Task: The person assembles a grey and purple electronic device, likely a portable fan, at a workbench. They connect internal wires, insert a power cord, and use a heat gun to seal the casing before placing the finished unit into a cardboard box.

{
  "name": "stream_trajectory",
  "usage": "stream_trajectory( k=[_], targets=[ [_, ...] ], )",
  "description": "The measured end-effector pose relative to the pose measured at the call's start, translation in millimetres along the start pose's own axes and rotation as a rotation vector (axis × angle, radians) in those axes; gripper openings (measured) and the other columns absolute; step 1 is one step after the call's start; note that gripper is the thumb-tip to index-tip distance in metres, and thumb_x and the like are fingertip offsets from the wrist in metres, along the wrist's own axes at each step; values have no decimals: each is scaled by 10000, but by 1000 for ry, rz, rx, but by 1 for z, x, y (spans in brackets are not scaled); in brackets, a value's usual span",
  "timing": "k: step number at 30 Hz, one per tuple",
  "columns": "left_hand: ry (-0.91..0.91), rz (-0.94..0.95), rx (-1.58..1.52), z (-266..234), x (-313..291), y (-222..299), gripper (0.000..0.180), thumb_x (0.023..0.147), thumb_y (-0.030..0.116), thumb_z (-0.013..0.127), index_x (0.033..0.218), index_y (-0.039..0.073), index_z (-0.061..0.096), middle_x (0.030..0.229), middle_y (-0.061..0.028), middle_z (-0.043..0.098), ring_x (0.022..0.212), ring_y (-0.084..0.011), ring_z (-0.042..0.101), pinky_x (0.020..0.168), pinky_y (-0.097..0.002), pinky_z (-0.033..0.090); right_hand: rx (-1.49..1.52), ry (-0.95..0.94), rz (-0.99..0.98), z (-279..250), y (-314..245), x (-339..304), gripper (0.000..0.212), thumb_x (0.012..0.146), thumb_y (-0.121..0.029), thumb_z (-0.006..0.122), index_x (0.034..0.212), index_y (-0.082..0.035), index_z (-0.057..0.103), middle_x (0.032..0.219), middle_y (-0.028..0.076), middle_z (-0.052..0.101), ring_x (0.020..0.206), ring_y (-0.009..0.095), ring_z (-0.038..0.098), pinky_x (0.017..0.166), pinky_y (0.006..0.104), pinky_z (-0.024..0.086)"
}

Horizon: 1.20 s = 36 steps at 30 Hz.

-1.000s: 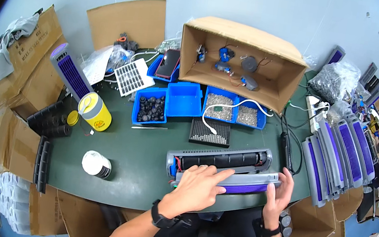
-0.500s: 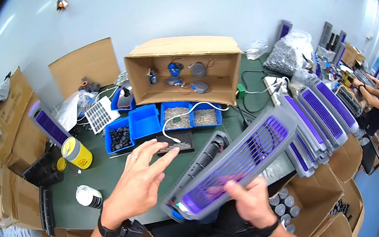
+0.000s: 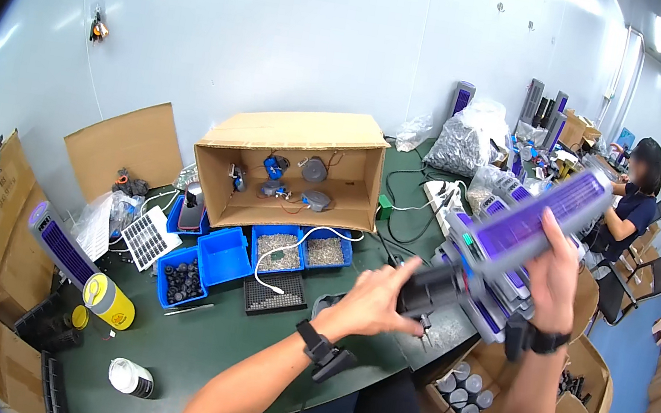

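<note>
One long grey and purple fan unit (image 3: 517,227) is lifted clear of the green tabletop (image 3: 222,345), slanting up toward 2 o'clock, with the left hand (image 3: 372,300) clasped around its dark lower end and the right hand (image 3: 553,272) gripping its upper half. At 3 o'clock of it, against the tabletop's right edge, lies a stack of similar units (image 3: 481,295), and open tabletop runs along the near edge at 7 o'clock. At 9 o'clock sit four blue bins (image 3: 223,254): two hold pale small parts, one dark round parts, one looks empty; behind them one cardboard box (image 3: 294,166) lies on its side holding several small fittings.
</note>
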<state>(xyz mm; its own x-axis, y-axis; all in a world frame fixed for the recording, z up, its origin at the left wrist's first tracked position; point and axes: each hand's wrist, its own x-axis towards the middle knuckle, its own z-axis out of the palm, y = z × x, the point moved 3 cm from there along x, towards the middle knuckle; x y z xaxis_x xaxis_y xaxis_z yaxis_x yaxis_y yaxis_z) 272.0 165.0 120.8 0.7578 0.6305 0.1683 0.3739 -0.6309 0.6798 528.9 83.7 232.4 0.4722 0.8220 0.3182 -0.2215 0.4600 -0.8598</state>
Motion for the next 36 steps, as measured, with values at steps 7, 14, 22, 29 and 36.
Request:
stream_trajectory(
  k=[7,14,22,29,36],
  targets=[
    [564,-137,-408,-79,-158,-67,1007,931,469,790,1662,36,249,1075,-123,685,1035,-249,675,957,-396,528,214,-336,225,133,32,11,252,1024,-275,711,1137,-51,733,1040,59,782,880,157,760,766,343,625],
    [547,-249,-409,-71,-205,-63,810,1088,584,458,1635,13,281,1071,-129,698,1002,-218,703,957,-368,531,166,-472,366,163,21,12,235,1023,-260,709,1160,-70,724,1044,57,785,871,136,759,764,326,614],
    [536,-225,-456,-69,-183,-51,807,1087,583,455,1612,-16,326,1119,-146,707,1057,-219,690,1014,-394,528,174,-496,365,139,5,-2,235,1058,-206,649,1227,-47,687,1074,70,781,894,157,767,820,369,633],
    [763,-50,-253,-126,-196,1,811,1051,598,539,1576,-9,423,1283,-167,662,1206,-259,635,1098,-422,463,192,-577,400,196,28,-7,245,1044,-252,684,1158,-39,721,1042,83,783,881,172,777,794,366,654],
    [721,-226,204,-164,-186,54,981,728,388,928,1504,-31,499,1329,-219,635,1244,-333,635,1090,-436,474,186,-608,453,257,81,-55,317,1006,-294,748,1134,-5,729,1057,113,779,908,194,772,813,384,650]
  ],
)
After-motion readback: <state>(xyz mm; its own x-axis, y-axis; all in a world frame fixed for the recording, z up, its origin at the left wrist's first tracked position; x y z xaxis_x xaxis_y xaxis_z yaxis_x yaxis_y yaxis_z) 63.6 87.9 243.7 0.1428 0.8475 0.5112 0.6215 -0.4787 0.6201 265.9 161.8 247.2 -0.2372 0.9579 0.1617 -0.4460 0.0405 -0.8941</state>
